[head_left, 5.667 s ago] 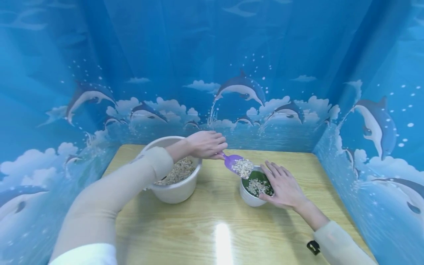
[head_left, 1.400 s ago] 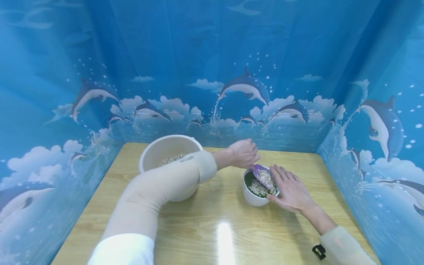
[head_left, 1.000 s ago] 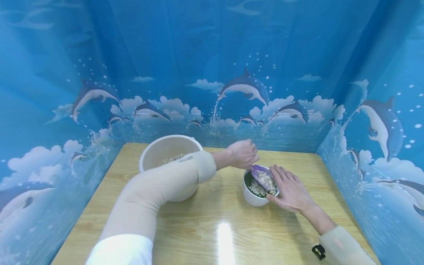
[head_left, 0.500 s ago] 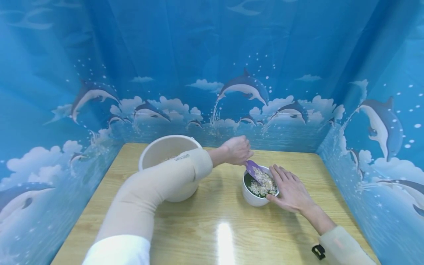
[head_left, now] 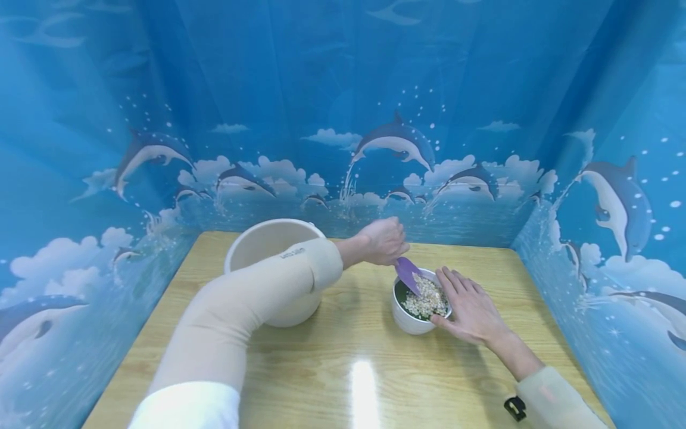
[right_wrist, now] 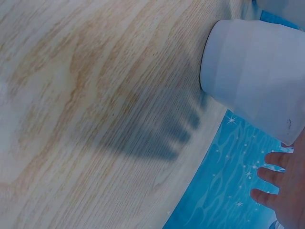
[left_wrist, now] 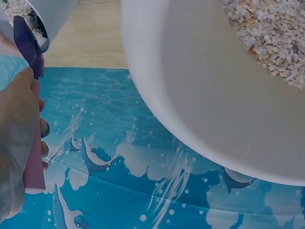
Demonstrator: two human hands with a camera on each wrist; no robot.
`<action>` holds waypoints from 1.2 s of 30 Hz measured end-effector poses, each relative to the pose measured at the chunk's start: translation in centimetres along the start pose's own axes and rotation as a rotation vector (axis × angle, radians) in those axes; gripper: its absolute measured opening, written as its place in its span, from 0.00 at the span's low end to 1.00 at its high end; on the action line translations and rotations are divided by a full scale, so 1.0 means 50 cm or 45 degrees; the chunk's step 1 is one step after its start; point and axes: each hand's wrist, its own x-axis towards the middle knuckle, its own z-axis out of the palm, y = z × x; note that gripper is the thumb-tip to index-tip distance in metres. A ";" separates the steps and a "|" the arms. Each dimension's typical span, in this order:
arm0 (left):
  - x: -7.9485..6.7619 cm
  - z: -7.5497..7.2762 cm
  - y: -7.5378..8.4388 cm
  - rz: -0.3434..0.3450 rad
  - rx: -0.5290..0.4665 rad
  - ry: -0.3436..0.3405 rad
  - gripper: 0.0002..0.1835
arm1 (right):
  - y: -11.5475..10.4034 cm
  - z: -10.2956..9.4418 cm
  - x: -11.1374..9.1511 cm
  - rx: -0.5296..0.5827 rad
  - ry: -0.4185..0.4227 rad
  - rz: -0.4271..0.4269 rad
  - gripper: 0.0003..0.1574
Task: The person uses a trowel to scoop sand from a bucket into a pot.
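In the head view my left hand (head_left: 384,240) grips a small purple scoop (head_left: 408,275), its blade slanting down over the left rim of a white pot (head_left: 408,323). The left wrist view shows the pink handle (left_wrist: 35,157) running along my palm, fingers curled round it. Pale gravel (head_left: 430,300) lies inside the pot against a dark green inner surface, and the blade's tip meets it. My right hand (head_left: 471,310) rests on the pot's right rim, thumb toward the front and fingers extended. In the right wrist view those fingers lie partly beyond the pot's wall (right_wrist: 252,71).
A large off-white bucket (head_left: 249,241) stands at the left under my left forearm; the left wrist view shows more gravel (left_wrist: 276,38) inside it. A small black object (head_left: 515,408) sits by my right sleeve. Blue dolphin-print curtains (head_left: 343,167) enclose the wooden table (head_left: 311,381).
The loaded scoop moved right to the pot, then tipped and drew back up-left. Its gravel slid into the pot, leaving the blade nearly bare. The right hand stayed on the rim.
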 end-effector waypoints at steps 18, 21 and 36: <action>-0.034 0.017 -0.016 0.052 0.047 0.055 0.32 | -0.001 -0.001 -0.004 0.006 -0.025 0.022 0.66; -0.042 0.022 -0.021 0.064 0.045 0.060 0.32 | -0.002 -0.002 -0.003 0.011 -0.026 0.024 0.66; -0.075 0.055 -0.041 0.090 0.015 0.148 0.36 | -0.005 -0.007 -0.002 0.010 -0.006 0.019 0.65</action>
